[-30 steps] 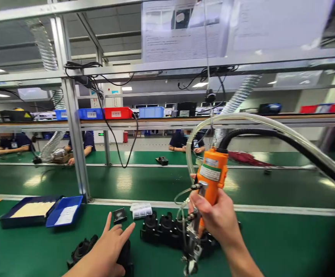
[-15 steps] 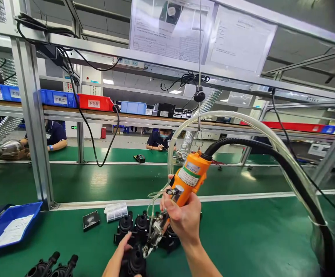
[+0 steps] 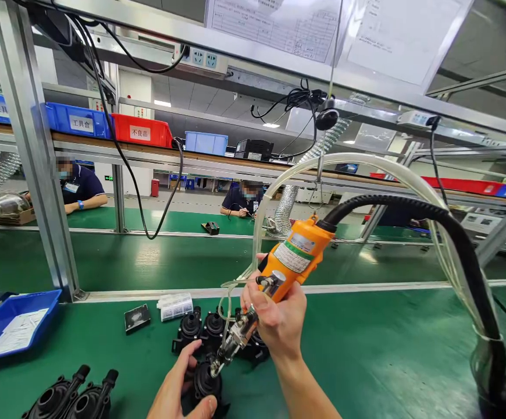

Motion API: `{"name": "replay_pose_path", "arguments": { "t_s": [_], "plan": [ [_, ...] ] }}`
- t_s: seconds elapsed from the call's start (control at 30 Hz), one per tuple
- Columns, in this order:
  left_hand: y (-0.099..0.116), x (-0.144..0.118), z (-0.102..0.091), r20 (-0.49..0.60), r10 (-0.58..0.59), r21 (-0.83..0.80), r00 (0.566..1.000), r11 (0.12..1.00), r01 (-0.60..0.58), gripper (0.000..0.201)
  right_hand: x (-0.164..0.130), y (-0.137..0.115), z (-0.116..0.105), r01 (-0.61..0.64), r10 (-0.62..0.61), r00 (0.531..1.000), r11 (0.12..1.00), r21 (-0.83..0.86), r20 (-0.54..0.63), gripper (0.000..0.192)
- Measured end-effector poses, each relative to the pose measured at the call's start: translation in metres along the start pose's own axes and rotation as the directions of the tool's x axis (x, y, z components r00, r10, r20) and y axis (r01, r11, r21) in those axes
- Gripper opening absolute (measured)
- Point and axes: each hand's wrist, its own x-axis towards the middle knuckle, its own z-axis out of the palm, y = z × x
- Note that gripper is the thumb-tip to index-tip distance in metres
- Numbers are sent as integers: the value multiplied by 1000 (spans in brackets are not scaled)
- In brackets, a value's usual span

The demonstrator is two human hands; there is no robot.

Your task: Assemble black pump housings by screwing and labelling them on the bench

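My right hand (image 3: 276,319) grips an orange powered screwdriver (image 3: 294,258) that hangs from an overhead cable, with a black hose and a clear tube running off to the right. Its metal tip (image 3: 218,362) points down-left onto a black round plastic part (image 3: 206,383). My left hand (image 3: 178,391) holds that part from the left and below on the green mat. Behind it stands a row of similar black parts (image 3: 203,329).
Two more black parts (image 3: 67,398) lie at the lower left. A blue tray (image 3: 11,322), a small black square piece (image 3: 137,318) and a white packet (image 3: 175,305) sit on the green table (image 3: 388,349). A metal post (image 3: 30,151) rises at left. Other people sit at the far benches.
The view swung down and left. My left hand moved from a part at the left onto the black part in front. The screwdriver tilted and its tip came down onto that part.
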Motion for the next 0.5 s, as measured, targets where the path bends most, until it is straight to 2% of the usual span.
{"name": "replay_pose_path", "arguments": {
  "t_s": [0.17, 0.3, 0.4, 0.5],
  "plan": [
    [-14, 2, 8, -17, 1, -104, 1000, 995, -2, 101, 2, -3, 1, -14, 15, 1000, 999, -38, 17, 60],
    [-23, 1, 9, -25, -1, -136, 1000, 991, -2, 98, -3, -3, 14, -29, 34, 997, 996, -83, 70, 49],
    [-22, -2, 7, -10, -9, -123, 1000, 992, 7, 94, -9, -4, 28, -18, 30, 997, 986, -164, 69, 40],
    [-15, -3, 5, 16, -13, -112, 1000, 994, 15, 92, -12, -5, 36, -8, 16, 999, 986, -169, 49, 36]
  ]
}}
